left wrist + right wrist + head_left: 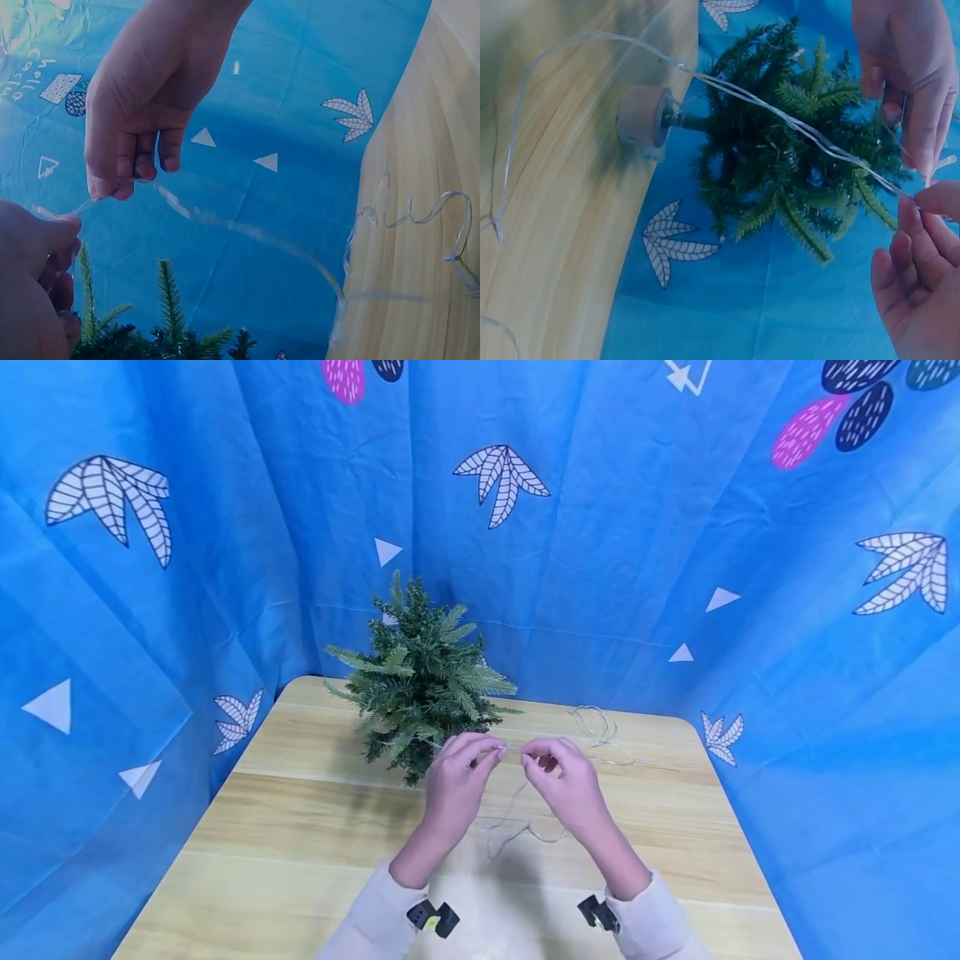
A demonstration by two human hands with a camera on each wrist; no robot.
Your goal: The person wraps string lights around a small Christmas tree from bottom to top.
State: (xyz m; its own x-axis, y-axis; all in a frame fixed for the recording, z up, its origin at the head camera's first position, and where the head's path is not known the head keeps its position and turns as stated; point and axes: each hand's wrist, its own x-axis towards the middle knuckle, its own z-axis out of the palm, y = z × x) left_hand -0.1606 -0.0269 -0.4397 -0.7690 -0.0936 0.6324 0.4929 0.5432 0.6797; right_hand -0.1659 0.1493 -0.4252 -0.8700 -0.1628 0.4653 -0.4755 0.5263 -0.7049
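A thin, clear string light (802, 127) runs between both hands, in front of a small artificial fir tree (423, 685). My left hand (456, 785) pinches it between thumb and forefinger, close to the tree's lower right branches. A short way to the right, my right hand (572, 785) pinches another stretch with thumb and fingertips. In the left wrist view, a length of the wire (259, 234) trails from the right hand down to the table. The right wrist view shows the tree's round wooden base (640, 116) on the tabletop.
Loose loops of the wire (527, 825) lie on the wooden table (300, 827) below the hands, and more wire (600, 727) lies at the back right. A blue patterned curtain (615, 568) surrounds the table behind and at the sides.
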